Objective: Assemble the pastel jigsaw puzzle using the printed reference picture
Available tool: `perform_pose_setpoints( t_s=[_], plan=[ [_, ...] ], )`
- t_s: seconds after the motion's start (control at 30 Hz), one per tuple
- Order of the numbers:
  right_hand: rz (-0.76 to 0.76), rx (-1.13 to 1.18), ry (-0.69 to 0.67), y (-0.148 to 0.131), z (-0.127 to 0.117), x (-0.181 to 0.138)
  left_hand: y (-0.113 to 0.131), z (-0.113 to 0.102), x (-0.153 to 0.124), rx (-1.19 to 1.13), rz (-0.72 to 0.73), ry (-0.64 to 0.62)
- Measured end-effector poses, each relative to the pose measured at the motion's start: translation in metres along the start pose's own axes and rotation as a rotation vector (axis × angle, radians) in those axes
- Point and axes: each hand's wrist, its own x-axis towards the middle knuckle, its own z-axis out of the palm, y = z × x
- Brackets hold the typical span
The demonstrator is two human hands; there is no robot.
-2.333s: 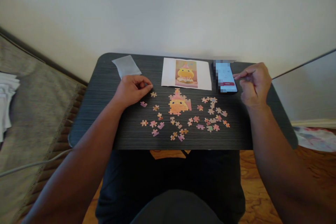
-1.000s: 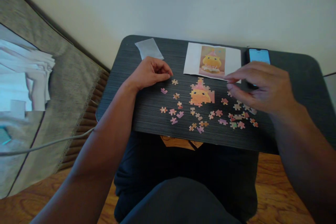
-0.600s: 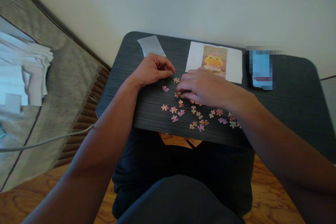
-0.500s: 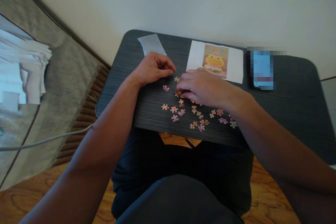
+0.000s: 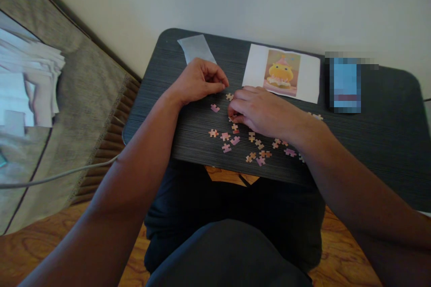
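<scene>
Small jigsaw pieces in pink, orange and tan lie loose on the dark table [image 5: 188, 136]. My left hand [image 5: 202, 78] hovers at the far side of them, thumb and forefinger pinched together; whatever the tips hold is hidden. A tan puzzle piece [image 5: 229, 97] lies just below those fingertips, with a pink puzzle piece [image 5: 214, 108] to its lower left. Fingers bent downward, my right hand [image 5: 257, 108] closes on a puzzle piece [image 5: 230, 119], of which only an edge shows. Several other pieces are partly covered by the right wrist.
A white sheet [image 5: 251, 71] with a printed yellow cartoon character lies behind my right hand. To its right is a phone-like device [image 5: 345, 83], blurred out. A translucent plastic bag [image 5: 197, 47] sits at the back left. Papers [image 5: 40, 85] and a cable [image 5: 67, 175] are at left.
My right fingers have drawn together around the piece beneath them, now mostly covered. The left hand keeps its pinch almost in place. The view has shifted slightly.
</scene>
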Motion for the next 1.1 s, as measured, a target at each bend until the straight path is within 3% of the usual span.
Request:
perform_pose_setpoints(
  t_s=[0.83,1.03,1.1],
  plan=[
    [-0.041,0.171,0.01,0.008,0.002,-0.003,0.005,0.001,0.0,0.023,-0.052,-0.016],
    [0.075,0.232,0.098,0.014,-0.023,-0.019,0.003,-0.002,-0.002,0.022,-0.069,-0.033],
    [0.155,0.22,0.183,0.019,-0.033,-0.034,0.004,-0.006,-0.003,0.017,-0.065,-0.075]
  ],
)
